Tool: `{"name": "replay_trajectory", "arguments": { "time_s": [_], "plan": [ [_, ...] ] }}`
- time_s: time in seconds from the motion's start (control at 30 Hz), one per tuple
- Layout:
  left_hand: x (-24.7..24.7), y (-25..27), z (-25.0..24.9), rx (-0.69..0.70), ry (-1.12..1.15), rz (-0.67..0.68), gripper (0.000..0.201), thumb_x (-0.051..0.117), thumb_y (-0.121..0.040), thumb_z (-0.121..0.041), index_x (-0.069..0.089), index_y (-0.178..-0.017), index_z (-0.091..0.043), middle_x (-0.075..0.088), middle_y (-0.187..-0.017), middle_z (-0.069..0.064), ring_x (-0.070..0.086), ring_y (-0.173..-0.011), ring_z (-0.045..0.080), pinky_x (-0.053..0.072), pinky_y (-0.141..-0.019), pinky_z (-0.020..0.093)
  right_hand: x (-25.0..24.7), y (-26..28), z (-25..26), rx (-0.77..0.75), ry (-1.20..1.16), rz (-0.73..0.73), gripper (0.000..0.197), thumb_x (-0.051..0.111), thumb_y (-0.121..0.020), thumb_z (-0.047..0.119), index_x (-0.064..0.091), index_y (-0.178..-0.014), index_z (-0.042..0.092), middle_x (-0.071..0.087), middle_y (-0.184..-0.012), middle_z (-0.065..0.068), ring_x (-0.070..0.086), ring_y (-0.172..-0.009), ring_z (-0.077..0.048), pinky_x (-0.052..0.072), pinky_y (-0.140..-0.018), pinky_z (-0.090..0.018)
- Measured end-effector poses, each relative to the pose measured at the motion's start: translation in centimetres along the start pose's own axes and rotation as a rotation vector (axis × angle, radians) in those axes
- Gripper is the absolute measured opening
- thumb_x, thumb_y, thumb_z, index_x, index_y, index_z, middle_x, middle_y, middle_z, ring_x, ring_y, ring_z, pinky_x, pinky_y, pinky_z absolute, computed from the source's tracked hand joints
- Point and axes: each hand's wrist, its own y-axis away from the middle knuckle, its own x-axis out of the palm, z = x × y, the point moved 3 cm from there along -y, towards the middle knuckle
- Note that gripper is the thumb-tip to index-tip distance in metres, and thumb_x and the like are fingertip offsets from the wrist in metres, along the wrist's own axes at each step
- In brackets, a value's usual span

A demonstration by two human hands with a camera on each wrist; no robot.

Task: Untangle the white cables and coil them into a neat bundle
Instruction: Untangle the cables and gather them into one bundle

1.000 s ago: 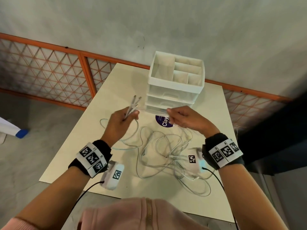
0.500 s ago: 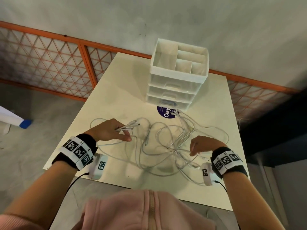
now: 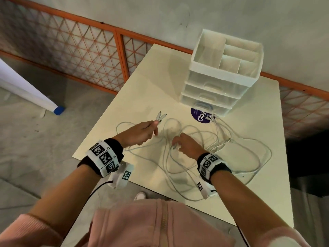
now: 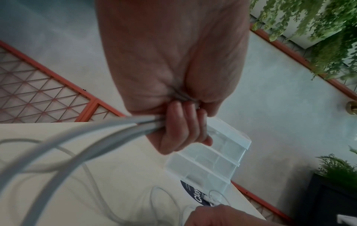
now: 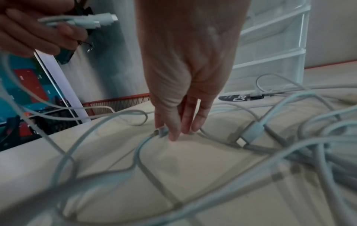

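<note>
Several white cables (image 3: 222, 139) lie tangled in loose loops on the cream table (image 3: 142, 86). My left hand (image 3: 154, 128) is raised over the table's left part and grips a few cable ends; their plugs (image 3: 161, 117) stick out past the fingers. In the left wrist view its curled fingers (image 4: 179, 131) close round the cords (image 4: 115, 133). My right hand (image 3: 175, 146) reaches down into the middle of the tangle. Its fingers point straight down, and the fingertips (image 5: 172, 136) touch a plug (image 5: 160, 131) lying on the table. Other cable ends (image 3: 211, 118) lie by the sticker.
A white organiser with clear drawers (image 3: 222, 73) stands at the table's far side, with a purple round sticker (image 3: 200, 115) in front of it. An orange lattice fence (image 3: 80, 56) runs behind. The cable loops reach close to the table's right and near edges.
My right hand has moved left from the right side of the tangle to its middle and now touches a plug. The left hand still holds its cable ends, slightly higher.
</note>
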Motion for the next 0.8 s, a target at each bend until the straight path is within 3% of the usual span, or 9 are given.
{"name": "replay_trajectory", "arguments": {
  "time_s": [0.1,0.17,0.23,0.33,0.5,0.6,0.67,0.73,0.8],
  "plan": [
    [0.1,0.2,0.2,0.027,0.019,0.002,0.038,0.03,-0.1,-0.044,0.052,-0.085,-0.017,0.032,-0.059,-0.009,0.027,-0.046,0.005,0.026,-0.044,0.015,0.1,-0.6,-0.3,0.017,0.021,-0.015,0.011,0.065,-0.079,-0.002,0.065,-0.088,0.005,0.041,-0.09,0.0,0.05,-0.086,-0.019,0.044,-0.07,-0.031],
    [0.0,0.1,0.1,0.06,0.001,-0.002,0.034,0.03,-0.101,-0.041,0.049,-0.085,-0.018,0.032,-0.062,-0.008,0.028,-0.051,0.008,0.027,-0.047,0.017,-0.7,-0.6,0.0,0.013,0.019,-0.013,0.006,0.068,-0.081,0.005,0.065,-0.086,0.004,0.041,-0.091,0.0,0.049,-0.093,-0.021,0.046,-0.076,-0.034],
    [-0.1,-0.1,-0.2,0.091,-0.015,-0.008,0.031,0.03,-0.101,-0.037,0.047,-0.085,-0.017,0.032,-0.064,-0.006,0.028,-0.054,0.01,0.027,-0.05,0.02,-2.7,-0.2,0.8,-0.005,-0.072,-0.102,0.006,0.066,-0.084,0.006,0.065,-0.088,0.002,0.047,-0.086,0.003,0.051,-0.088,-0.021,0.041,-0.075,-0.023],
    [-0.1,-0.8,-0.9,0.148,0.023,0.014,0.029,0.031,-0.101,-0.036,0.044,-0.088,-0.014,0.033,-0.068,-0.004,0.026,-0.058,0.012,0.026,-0.053,0.023,-7.8,1.1,3.4,0.022,-0.284,-0.23,0.01,0.059,-0.091,0.008,0.06,-0.097,0.0,0.058,-0.081,0.005,0.057,-0.069,-0.013,0.041,-0.063,-0.009],
    [0.8,-2.9,-3.8,0.315,0.037,-0.098,0.027,0.032,-0.101,-0.032,0.045,-0.082,-0.018,0.047,-0.072,-0.005,0.04,-0.063,0.009,0.037,-0.061,0.023,-14.6,3.7,8.9,-0.072,-0.685,-0.23,0.005,0.059,-0.091,0.008,0.055,-0.088,0.01,0.066,-0.081,-0.009,0.069,-0.069,-0.015,0.057,-0.07,-0.026],
    [1.6,-3.6,-5.8,0.382,0.066,-0.157,0.027,0.03,-0.102,-0.028,0.051,-0.095,-0.011,0.056,-0.087,-0.005,0.05,-0.08,0.007,0.043,-0.078,0.025,-15.7,4.4,10.6,-0.083,-0.719,-0.264,0.006,0.06,-0.09,0.008,0.056,-0.087,0.009,0.066,-0.083,-0.014,0.071,-0.074,-0.025,0.06,-0.074,-0.031],
    [2.4,-3.6,-7.2,0.43,0.108,-0.12,0.029,0.028,-0.103,-0.025,0.052,-0.107,-0.009,0.06,-0.093,0.001,0.056,-0.087,0.008,0.045,-0.087,0.024,-16.1,4.5,10.8,-0.075,-0.73,-0.327,0.006,0.06,-0.091,0.008,0.055,-0.09,0.005,0.065,-0.086,-0.017,0.071,-0.077,-0.03,0.06,-0.075,-0.032],
    [3.1,-3.4,-8.1,0.464,0.217,-0.044,0.029,0.025,-0.103,-0.023,0.051,-0.104,-0.01,0.061,-0.082,0.005,0.062,-0.081,0.012,0.049,-0.086,0.023,-16.5,4.5,10.5,-0.086,-0.726,-0.394,0.008,0.059,-0.092,0.01,0.054,-0.094,0.003,0.063,-0.088,-0.017,0.07,-0.075,-0.025,0.06,-0.074,-0.028],
    [3.3,-3.2,-8.6,0.463,0.282,-0.002,0.028,0.025,-0.103,-0.022,0.047,-0.091,-0.009,0.05,-0.07,0.002,0.056,-0.069,0.016,0.053,-0.082,0.026,-16.5,4.6,10.0,-0.086,-0.68,-0.432,0.012,0.054,-0.095,0.014,0.052,-0.099,0.003,0.062,-0.093,-0.013,0.067,-0.079,-0.02,0.055,-0.076,-0.026]
  ]
}}
